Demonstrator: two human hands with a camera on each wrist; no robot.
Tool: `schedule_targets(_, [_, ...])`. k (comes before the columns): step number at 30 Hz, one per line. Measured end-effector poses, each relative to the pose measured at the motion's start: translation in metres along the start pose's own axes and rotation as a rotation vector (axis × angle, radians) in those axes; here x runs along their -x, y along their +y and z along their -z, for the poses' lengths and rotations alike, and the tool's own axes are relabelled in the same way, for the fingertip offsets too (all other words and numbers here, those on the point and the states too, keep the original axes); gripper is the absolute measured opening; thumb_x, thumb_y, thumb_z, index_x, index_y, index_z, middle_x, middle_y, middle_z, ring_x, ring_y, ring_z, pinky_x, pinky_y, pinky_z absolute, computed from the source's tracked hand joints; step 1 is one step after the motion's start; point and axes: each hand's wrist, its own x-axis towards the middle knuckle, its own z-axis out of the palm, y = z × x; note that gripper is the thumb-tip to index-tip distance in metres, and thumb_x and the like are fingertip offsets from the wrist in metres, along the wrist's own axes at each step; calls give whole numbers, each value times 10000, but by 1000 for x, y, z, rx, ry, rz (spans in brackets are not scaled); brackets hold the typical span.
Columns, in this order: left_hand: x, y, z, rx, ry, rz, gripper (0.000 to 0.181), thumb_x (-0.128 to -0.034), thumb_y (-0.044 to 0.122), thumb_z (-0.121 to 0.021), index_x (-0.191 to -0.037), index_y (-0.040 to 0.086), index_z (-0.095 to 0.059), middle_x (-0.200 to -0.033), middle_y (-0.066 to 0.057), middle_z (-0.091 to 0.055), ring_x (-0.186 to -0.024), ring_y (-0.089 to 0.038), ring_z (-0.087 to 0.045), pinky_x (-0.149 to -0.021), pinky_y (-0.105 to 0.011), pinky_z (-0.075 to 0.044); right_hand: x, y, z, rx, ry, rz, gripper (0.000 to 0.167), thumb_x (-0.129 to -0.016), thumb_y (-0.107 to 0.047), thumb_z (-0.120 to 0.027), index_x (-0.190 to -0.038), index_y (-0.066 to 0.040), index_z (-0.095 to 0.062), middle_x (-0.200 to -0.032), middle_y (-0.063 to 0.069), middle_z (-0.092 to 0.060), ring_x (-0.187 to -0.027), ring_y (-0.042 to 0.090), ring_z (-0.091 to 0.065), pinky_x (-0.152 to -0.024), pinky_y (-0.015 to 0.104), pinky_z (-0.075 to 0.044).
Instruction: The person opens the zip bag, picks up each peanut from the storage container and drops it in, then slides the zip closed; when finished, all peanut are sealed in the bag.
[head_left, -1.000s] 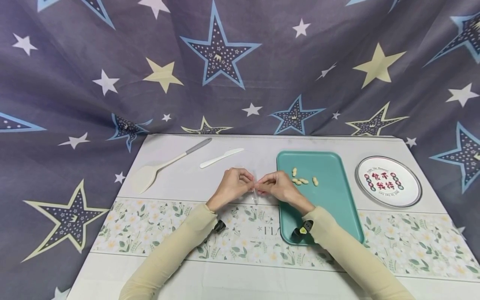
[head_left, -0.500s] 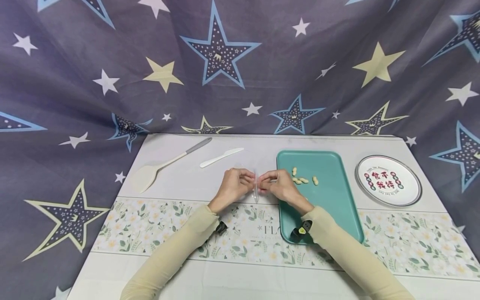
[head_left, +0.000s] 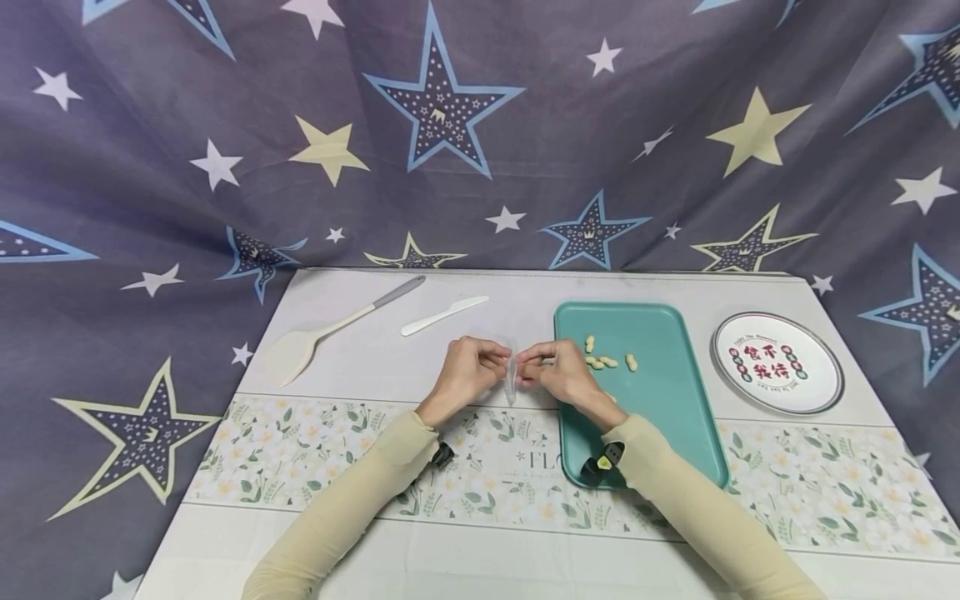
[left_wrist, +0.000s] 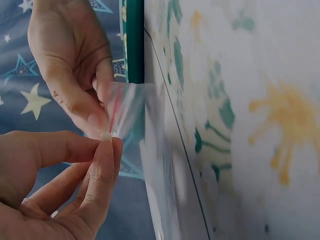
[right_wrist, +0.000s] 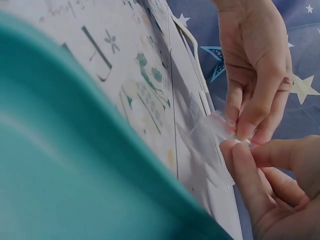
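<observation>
Between my two hands hangs a small clear zip-lock bag [head_left: 511,388] with a red line along its seal. My left hand [head_left: 471,372] pinches the bag's top edge between thumb and fingers, as the left wrist view shows. Close beside it, my right hand [head_left: 561,372] pinches the same edge, its fingertips almost meeting the left ones. The bag's clear body [left_wrist: 157,155] droops below the fingers, above the table. Whether the seal is parted cannot be made out. In the right wrist view, the fingers partly cover the red line.
A teal tray [head_left: 663,425] lies under my right forearm, bearing several peanuts [head_left: 631,362]. Right of it is a white plate [head_left: 821,387] with red lettering. At the back left are a white plastic knife [head_left: 444,317] and a cream turner [head_left: 296,354] with a grey handle end.
The fingertips have drawn slightly apart, and more of the bag's upper edge shows between them. Both hands stay at almost the same spot, still pinching the bag.
</observation>
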Motion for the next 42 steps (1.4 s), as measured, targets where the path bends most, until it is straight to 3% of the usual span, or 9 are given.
schedule_targets(11, [2,0,10,-83,50,-9,203,-832,-28,-732,-1000,28,-830,-833,-98,-804,-654,-127,-714,-608,-210,-584,-3,1,8,24,0,-5,172,-959,-22,-699,-1089,54,-780,-872,182,-796,-752,245,-790,-721,355,-663])
schedule_targets(17, [2,2,12,-47,42,-48,197,-859,-11,-726,-1030,14,-819,-848,-107,-797,-649,-124,-719,-597,-208,-587,-2,1,10,22,-2,8,200,-961,-16,-667,-1113,60,-772,-883,193,-794,-736,205,-783,-736,374,-666])
schedule_targets(22, [2,0,15,-3,-25,-104,288,-889,-27,-715,-1173,-11,-763,-1048,-159,-775,-865,-257,-782,-748,-268,-647,-3,2,12,-11,-4,28,221,-955,-2,-658,-1130,92,-755,-916,229,-785,-701,133,-765,-760,405,-666])
schedule_targets(25, [1,-2,17,-61,-99,-158,464,-851,-43,-763,-1307,-4,-689,-1255,-173,-715,-1098,-336,-737,-907,-374,-641,-2,1,15,-54,-26,39,236,-969,5,-641,-1154,118,-734,-1005,279,-767,-720,109,-764,-789,417,-663])
schedule_targets(31, [-3,-8,17,-274,-234,-302,1050,-737,207,-961,-1602,78,-380,-1652,-141,-410,-1530,-338,-402,-1272,-509,-344,0,-3,19,-129,-70,30,244,-993,-2,-641,-1197,108,-719,-1092,307,-738,-755,84,-761,-812,376,-660])
schedule_targets(36, [-5,-10,13,-282,-261,-345,1306,-692,394,-986,-1681,148,-170,-1739,-100,-246,-1614,-300,-245,-1335,-523,-176,0,-7,21,-140,-110,21,254,-1004,-22,-650,-1228,79,-718,-1063,218,-765,-793,94,-764,-842,381,-654])
schedule_targets(42, [-8,-11,10,-265,-237,-376,1260,-694,471,-969,-1666,171,-226,-1690,-96,-351,-1587,-279,-312,-1333,-580,-124,1,-10,22,-177,-147,17,265,-999,-6,-647,-1234,101,-705,-968,87,-774,-804,97,-769,-855,381,-650])
